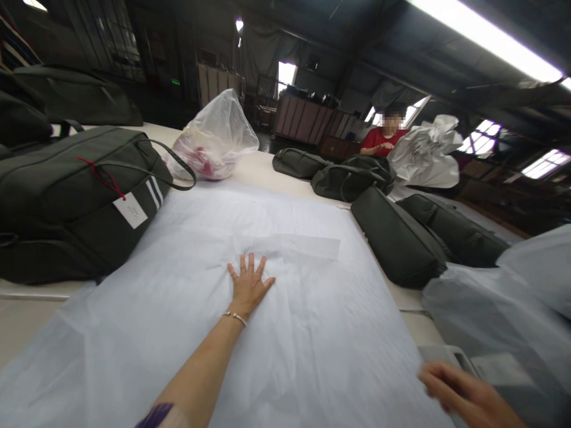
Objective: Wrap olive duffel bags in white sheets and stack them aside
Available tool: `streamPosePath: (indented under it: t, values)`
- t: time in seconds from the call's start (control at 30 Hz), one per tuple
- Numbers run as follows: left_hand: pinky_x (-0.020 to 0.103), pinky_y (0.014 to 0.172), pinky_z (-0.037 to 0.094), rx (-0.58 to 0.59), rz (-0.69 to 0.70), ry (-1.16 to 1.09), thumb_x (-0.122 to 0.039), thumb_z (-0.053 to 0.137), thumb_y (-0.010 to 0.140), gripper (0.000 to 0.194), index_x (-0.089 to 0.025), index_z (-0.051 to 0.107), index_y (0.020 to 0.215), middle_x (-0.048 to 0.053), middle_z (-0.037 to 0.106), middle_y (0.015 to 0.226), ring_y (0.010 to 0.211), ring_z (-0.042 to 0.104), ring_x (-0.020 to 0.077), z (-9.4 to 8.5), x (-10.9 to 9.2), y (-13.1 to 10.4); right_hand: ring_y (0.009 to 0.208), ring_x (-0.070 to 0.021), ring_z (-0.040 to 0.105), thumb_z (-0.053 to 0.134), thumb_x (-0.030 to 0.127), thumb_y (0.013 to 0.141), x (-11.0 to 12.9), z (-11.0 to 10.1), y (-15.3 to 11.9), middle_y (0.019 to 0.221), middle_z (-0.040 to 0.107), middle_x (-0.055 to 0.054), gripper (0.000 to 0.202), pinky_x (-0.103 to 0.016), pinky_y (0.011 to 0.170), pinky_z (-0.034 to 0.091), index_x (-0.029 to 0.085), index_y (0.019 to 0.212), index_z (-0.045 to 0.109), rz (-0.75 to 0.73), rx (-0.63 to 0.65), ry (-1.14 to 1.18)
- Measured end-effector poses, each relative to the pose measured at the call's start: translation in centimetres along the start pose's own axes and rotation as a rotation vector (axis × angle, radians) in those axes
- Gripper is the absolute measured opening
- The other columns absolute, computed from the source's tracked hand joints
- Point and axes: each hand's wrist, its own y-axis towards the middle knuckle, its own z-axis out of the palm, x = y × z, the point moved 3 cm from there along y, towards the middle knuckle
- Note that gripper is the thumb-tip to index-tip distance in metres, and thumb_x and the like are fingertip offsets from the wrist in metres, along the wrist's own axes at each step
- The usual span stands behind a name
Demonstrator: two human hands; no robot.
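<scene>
My left hand (248, 288) lies flat with its fingers spread on a large white sheet (339, 339) that looks like thin paper. Creases run out from under the palm. Just beyond the fingertips, a narrow strip of white paper (312, 246) shows on the sheet. At the lower right, my right hand (459, 389) is blurred, its fingers bent, near the sheet's right edge. Whether anything is between those fingers cannot be made out. Beside it is a grey plastic object (448, 355), partly hidden.
A dark green bag (66, 202) with a tag (131, 210) stands left. A clear plastic bag (218, 139) lies behind the sheet. Several dark bags, one nearby (397, 238), line the right. Translucent plastic (486, 315) covers the right side. A person in red (372, 141) is beyond crumpled paper (428, 151).
</scene>
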Motion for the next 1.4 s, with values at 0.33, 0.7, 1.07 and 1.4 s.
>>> streamPosePath:
  t: [0.33,0.7,1.07,1.4]
  values:
    - [0.074,0.110,0.003,-0.035,-0.003,-0.037,-0.062,0.049,0.088,0.067,-0.029,0.041,0.145,0.017,0.033,0.155,0.145,0.020,0.0411,0.4,0.2,-0.2,0.068,-0.0113,0.057,0.062,0.032,0.083,22.5,17.3,21.8,0.072,0.066,0.003,0.014,-0.022,0.063,0.041,0.020,0.081,0.070,-0.538,0.409,0.058]
    - [0.073,0.111,-0.002,-0.045,-0.025,-0.080,-0.057,0.056,0.087,0.068,-0.028,0.040,0.146,0.016,0.031,0.156,0.146,0.019,0.0400,0.6,0.0,-0.2,0.066,-0.0127,0.063,0.074,0.029,0.067,20.5,22.7,31.6,0.065,0.069,0.000,0.011,-0.020,0.057,0.042,0.019,0.071,0.073,-0.333,0.517,-0.329]
    - [0.074,0.111,-0.005,-0.016,-0.014,-0.083,-0.059,0.054,0.087,0.069,-0.029,0.037,0.147,0.016,0.028,0.157,0.146,0.014,0.0411,1.2,0.3,-0.2,0.085,-0.0236,0.066,0.088,0.049,0.050,18.9,22.6,33.2,0.090,0.071,-0.010,0.053,-0.027,0.066,0.047,0.016,0.086,0.068,-0.227,0.391,-0.341]
    - [0.074,0.111,-0.005,-0.031,-0.015,-0.071,-0.061,0.051,0.088,0.070,-0.028,0.037,0.147,0.016,0.030,0.157,0.147,0.013,0.0404,1.1,0.1,-0.2,0.120,-0.0243,0.056,0.034,0.045,0.100,17.2,19.6,27.2,0.128,0.062,-0.014,0.047,-0.041,0.104,0.039,0.015,0.127,0.057,-0.521,-0.070,-0.101]
